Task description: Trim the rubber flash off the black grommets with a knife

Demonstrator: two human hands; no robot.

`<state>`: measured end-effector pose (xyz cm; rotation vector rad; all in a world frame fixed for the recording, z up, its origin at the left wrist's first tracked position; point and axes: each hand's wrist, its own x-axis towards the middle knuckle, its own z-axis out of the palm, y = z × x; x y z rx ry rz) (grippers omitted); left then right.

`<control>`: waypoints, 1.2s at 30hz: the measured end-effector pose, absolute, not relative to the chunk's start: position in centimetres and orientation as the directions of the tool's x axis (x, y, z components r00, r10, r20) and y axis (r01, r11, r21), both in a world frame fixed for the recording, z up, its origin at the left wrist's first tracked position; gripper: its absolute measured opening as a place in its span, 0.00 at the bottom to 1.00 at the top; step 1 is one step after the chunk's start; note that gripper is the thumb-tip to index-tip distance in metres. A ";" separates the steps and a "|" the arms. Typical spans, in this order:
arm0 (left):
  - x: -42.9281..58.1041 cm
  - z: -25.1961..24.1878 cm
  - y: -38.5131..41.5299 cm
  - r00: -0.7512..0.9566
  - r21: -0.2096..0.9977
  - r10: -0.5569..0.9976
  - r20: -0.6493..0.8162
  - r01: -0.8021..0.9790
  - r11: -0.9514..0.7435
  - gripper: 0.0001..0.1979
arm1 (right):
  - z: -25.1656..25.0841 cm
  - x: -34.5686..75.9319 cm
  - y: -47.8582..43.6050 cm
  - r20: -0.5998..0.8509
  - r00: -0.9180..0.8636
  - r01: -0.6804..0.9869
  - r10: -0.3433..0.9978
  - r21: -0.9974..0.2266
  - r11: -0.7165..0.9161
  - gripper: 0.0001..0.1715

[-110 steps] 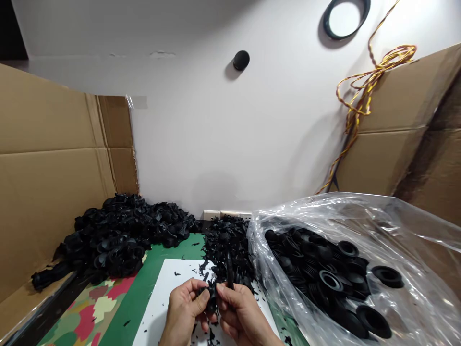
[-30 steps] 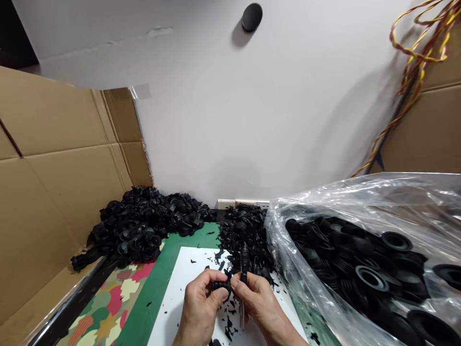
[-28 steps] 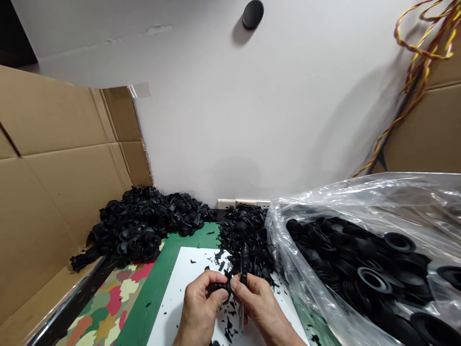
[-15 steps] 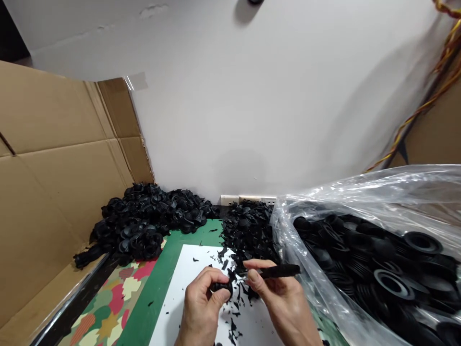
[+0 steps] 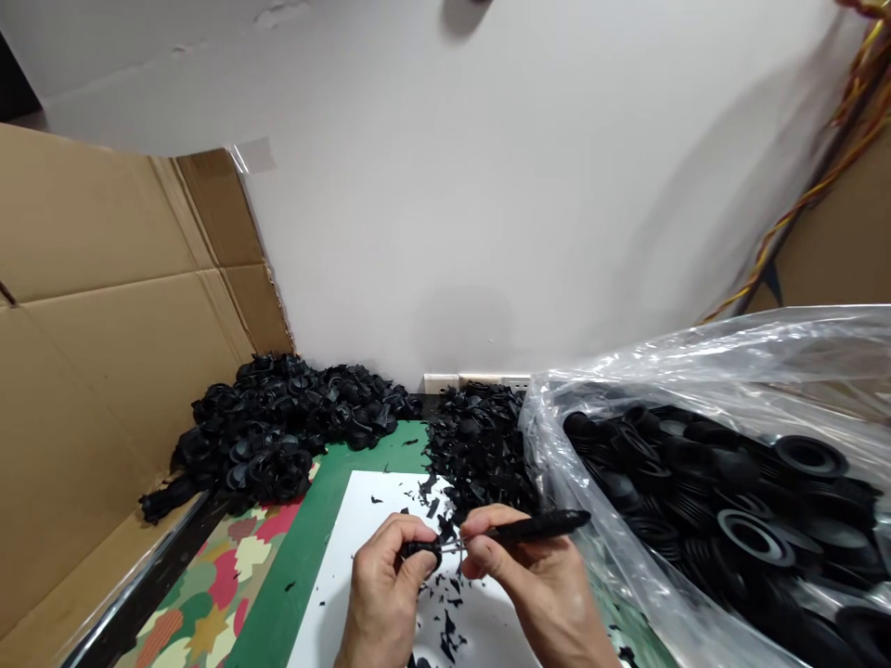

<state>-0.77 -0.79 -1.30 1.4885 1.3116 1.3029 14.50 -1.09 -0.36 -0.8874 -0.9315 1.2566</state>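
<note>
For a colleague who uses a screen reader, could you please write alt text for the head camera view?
Two bare hands work over a white sheet: the left hand pinches a small black rubber part while the right hand holds a black-handled knife with its blade at the part. Black scraps lie behind, a heap of parts on the left, a clear bag of rings on the right.

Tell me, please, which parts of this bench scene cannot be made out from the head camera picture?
- Small black part in the left hand: mostly wrapped by thumb and fingers; its shape is unclear.
- Tip of the black-handled tool in the right hand: too thin to tell whether it touches the part.
- Both wrists: cut off by the bottom edge.
- Black rings in the plastic bag: partly veiled by glare, cut off at the right edge.
</note>
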 end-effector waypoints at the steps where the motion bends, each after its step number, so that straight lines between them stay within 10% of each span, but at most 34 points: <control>1: -0.7 -1.3 -0.8 -0.041 0.955 0.977 0.210 0.223 -0.196 0.06 | -0.6 14.4 -1.1 0.106 0.052 -0.356 0.993 -0.927 0.117 0.15; 36: -0.5 -1.3 -0.8 0.004 0.885 0.929 0.369 0.303 -0.353 0.04 | -0.9 13.4 -1.2 0.323 0.117 -0.080 0.939 -0.940 0.333 0.13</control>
